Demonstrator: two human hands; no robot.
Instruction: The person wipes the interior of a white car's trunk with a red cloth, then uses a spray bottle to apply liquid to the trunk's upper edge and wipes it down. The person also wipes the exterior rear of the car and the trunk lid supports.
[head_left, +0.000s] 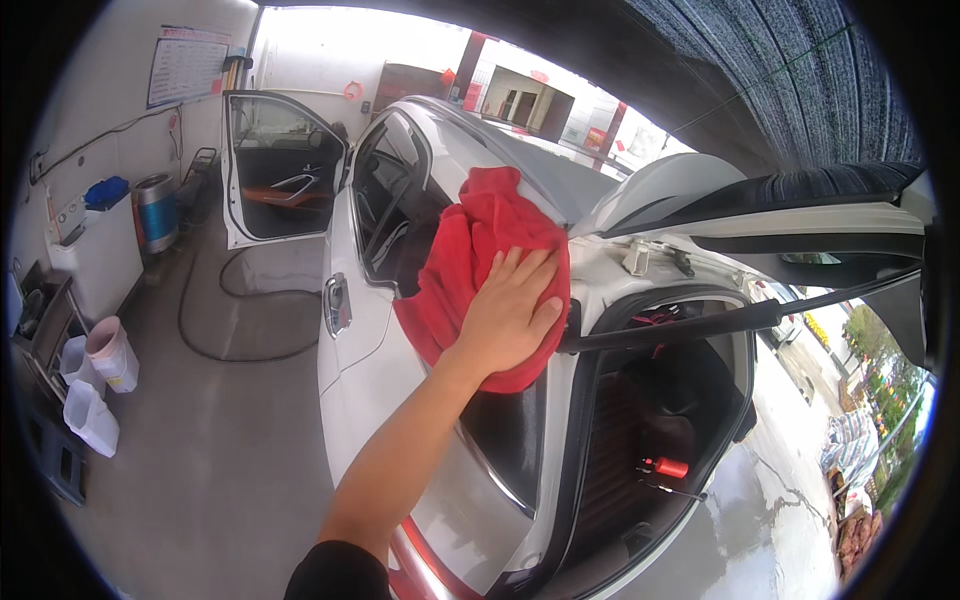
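My left hand lies palm down on a red cloth, holding it against the rear side of a white car. Its fingers point up the picture, and the thumb is to their right. The cloth is bunched at its upper end and covers part of the side glass and the rear pillar. Below the cloth, dark rear quarter glass shows. To the right, the raised tailgate stands over the luggage space, with a black gas strut beside my hand. My right hand is out of view.
A front door stands wide at the far left. A black hose curves over the floor. White plastic buckets and a white washing machine stand along the left wall. A red bottle-like object lies in the luggage space.
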